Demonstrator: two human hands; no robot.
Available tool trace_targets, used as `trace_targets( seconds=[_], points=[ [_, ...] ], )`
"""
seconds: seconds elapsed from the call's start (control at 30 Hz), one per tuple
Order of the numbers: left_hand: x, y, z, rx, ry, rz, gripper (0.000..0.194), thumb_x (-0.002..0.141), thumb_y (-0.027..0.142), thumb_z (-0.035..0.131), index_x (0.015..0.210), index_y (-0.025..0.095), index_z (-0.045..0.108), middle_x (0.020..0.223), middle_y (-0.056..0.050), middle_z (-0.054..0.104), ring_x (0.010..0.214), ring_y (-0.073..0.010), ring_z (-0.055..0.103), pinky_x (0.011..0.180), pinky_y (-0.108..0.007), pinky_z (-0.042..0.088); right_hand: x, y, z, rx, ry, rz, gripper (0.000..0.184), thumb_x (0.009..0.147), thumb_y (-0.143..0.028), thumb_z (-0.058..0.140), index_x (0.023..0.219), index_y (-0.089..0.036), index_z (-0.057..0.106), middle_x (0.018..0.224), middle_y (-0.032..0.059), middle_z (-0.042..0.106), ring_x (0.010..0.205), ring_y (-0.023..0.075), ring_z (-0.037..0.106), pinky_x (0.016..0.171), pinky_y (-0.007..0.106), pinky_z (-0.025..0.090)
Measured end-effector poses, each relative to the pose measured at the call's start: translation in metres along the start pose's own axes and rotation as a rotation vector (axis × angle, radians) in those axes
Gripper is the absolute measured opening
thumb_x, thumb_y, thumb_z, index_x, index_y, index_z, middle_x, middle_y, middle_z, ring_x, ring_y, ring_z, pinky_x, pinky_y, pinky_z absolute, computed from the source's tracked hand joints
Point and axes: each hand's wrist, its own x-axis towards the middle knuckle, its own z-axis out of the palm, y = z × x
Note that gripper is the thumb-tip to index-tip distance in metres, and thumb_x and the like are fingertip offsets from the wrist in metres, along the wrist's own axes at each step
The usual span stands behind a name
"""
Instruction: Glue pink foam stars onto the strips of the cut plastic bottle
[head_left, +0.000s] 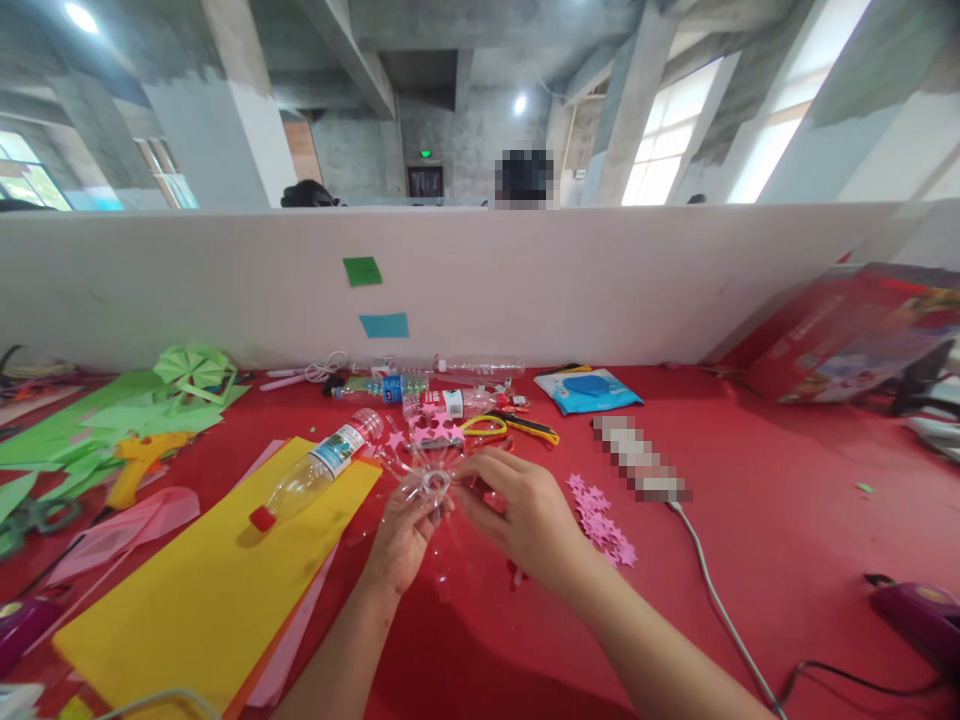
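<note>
Between my hands is a clear plastic bottle top (436, 484), cut into strips that fan out around its round neck. My left hand (403, 535) grips it near the neck, thumb on the near side. The fingers of my right hand (525, 505) are closed at its right side, on a strip close to the neck; the exact contact is partly hidden. Pink stars (435, 434) show at the far side of the strips; whether they are attached I cannot tell. A pile of pink foam stars (600, 520) lies right of my right hand.
A labelled bottle (319, 465) lies on yellow sheets (217, 590) at left, near a yellow glue gun (142, 465) and green paper (112, 410). Behind are more bottles (457, 402), scissors (486, 426), a cutter (529, 428) and a wipes pack (589, 390). A cable (712, 580) runs at right.
</note>
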Motion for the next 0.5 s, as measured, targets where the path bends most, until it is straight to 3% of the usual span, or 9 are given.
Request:
trace_targets(
  seconds=[0.37,0.5],
  points=[
    [-0.002,0.002,0.002,-0.017,0.004,-0.023,0.022,0.061,0.016,0.077,0.082,0.02,0.07,0.081,0.0,0.07,0.064,-0.0097,0.061,0.066,-0.023,0.05,0.0,0.001,0.0,0.005,0.007,0.074,0.006,0.084,-0.019,0.055,0.085,-0.019,0.061,0.075,0.0012,0.066,0.064,0.0121,0.059,0.059,0.023,0.046],
    [-0.001,0.002,0.0,-0.05,0.027,-0.015,0.02,0.059,0.014,0.079,0.077,0.019,0.069,0.08,0.002,0.07,0.066,-0.009,0.062,0.065,-0.021,0.051,0.002,0.001,-0.01,-0.019,0.008,0.097,0.008,0.083,-0.019,0.055,0.088,-0.019,0.061,0.08,0.0019,0.067,0.066,0.0125,0.061,0.061,0.023,0.047]
  ],
)
